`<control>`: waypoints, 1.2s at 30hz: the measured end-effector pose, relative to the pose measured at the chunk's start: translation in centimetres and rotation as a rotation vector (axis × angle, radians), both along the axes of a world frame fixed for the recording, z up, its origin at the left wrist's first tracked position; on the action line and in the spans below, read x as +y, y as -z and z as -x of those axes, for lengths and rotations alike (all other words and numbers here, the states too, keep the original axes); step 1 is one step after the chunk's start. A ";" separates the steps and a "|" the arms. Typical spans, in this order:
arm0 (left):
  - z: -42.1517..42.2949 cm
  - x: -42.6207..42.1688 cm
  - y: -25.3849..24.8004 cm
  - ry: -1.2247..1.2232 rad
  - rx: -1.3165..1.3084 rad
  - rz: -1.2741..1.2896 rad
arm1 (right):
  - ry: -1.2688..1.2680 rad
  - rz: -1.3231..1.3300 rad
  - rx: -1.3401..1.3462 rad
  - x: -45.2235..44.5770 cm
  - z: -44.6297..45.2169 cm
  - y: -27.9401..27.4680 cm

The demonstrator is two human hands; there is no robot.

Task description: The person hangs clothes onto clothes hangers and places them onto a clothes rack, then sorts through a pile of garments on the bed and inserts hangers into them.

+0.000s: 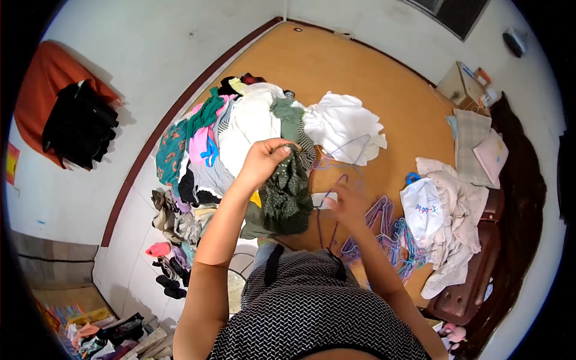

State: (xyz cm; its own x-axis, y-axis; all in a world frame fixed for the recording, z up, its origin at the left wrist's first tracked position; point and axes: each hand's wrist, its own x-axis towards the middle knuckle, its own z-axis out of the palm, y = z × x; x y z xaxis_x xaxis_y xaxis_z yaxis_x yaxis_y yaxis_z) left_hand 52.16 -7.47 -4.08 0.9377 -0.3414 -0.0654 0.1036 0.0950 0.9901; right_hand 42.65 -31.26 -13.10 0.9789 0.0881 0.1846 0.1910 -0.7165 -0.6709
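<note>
My left hand [264, 161] is closed, pinching the edge of a dark green polka-dot garment [289, 201] that hangs down in front of me. My right hand [348, 205] is smeared by motion, to the right of that garment. Close to it are a purple hanger [319, 227] and a small white card-like piece [324, 200]; whether the fingers hold either one, I cannot tell. Behind the dotted garment, a big pile of clothes [249, 117] holds white, green, pink and grey pieces. A white garment [343, 123] lies spread out beside the pile.
Several tangled hangers [384, 240] lie on the right. Next to them are a white bag [421, 207] and pale floral cloth [459, 210] against a brown leather headboard [480, 270]. Socks [171, 264] and small clothes lie at the left edge. A wooden box [465, 87] stands at the back right.
</note>
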 end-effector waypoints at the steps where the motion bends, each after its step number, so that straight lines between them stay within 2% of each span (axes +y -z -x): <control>1: 0.2 -0.9 -0.2 0.037 -0.029 -0.011 | -0.020 -0.097 -0.090 2.8 -0.2 -1.9; 2: 0.4 -1.7 -0.3 0.072 -0.058 -0.022 | -0.021 -0.256 -0.128 5.1 -0.9 -3.3; 4: 1.0 -2.6 -1.1 0.144 -0.234 -0.134 | 0.062 -0.193 -0.094 7.7 -2.5 -2.7; 6: 1.1 -2.1 -1.4 0.075 -0.405 -0.411 | 0.096 -0.029 0.229 6.9 -3.9 -2.7; 7: 0.8 -1.3 -1.2 0.071 -0.408 -0.411 | 0.093 -0.029 0.224 6.0 -4.5 -2.7; 9: 0.2 0.8 -0.1 -0.134 -0.804 -0.865 | 0.074 0.066 -0.002 3.1 -5.2 -2.4; 10: 0.6 1.9 -0.6 -0.140 -0.802 -1.010 | 0.072 0.069 0.000 1.8 -5.5 -2.8; 14: 0.0 6.0 3.1 -0.258 -0.765 -1.280 | 0.137 0.033 -0.051 -2.9 -7.3 -3.6; 16: -0.3 7.0 3.2 -0.405 -0.739 -1.243 | 0.189 -0.027 -0.059 -3.5 -8.3 -4.4; 19: -0.9 7.1 2.7 -0.480 -0.720 -1.225 | 0.225 -0.182 -0.151 -3.9 -8.9 -6.4; 21: -1.7 7.2 1.5 -0.418 -0.430 -0.968 | 0.246 -0.156 -0.095 -4.8 -10.1 -6.4; 22: -1.9 7.0 0.7 -0.421 -0.437 -0.964 | 0.266 -0.133 -0.034 -5.2 -10.7 -6.5; 23: -1.9 6.8 -0.1 -0.302 -0.166 -0.460 | 0.267 -0.132 -0.037 -5.6 -11.0 -6.6; 24: -2.1 6.6 -0.8 -0.171 0.102 0.044 | 0.254 -0.188 0.202 -5.5 -10.8 -7.9; 25: -2.4 6.7 -1.0 -0.051 0.126 0.263 | 0.240 -0.243 0.444 -5.4 -10.7 -8.5; 29: -2.0 4.3 -4.3 0.090 0.026 0.417 | 0.109 -0.178 0.330 -5.4 -10.3 -7.7; 31: -1.6 2.0 -6.1 0.128 -0.012 0.399 | 0.089 -0.067 0.037 -3.2 -9.1 -9.4; 33: -1.5 -0.4 -6.7 0.207 -0.107 0.332 | -0.192 -0.376 -0.107 -0.1 -8.1 -10.1; 34: -1.7 -1.4 -6.8 0.249 -0.166 0.283 | -0.385 -0.422 -0.173 1.4 -8.1 -9.6; 36: -2.0 -3.1 -6.6 0.266 -0.188 0.244 | -0.567 -0.421 0.241 3.1 -7.7 -9.6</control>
State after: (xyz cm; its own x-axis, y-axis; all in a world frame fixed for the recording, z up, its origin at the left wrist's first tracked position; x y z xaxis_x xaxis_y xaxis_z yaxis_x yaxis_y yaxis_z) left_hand 54.21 -10.52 2.53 0.8024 -0.5581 0.2114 -0.0243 0.3234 0.9460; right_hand 50.30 -28.16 -3.52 0.8220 0.5606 0.0999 0.2672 -0.2249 -0.9370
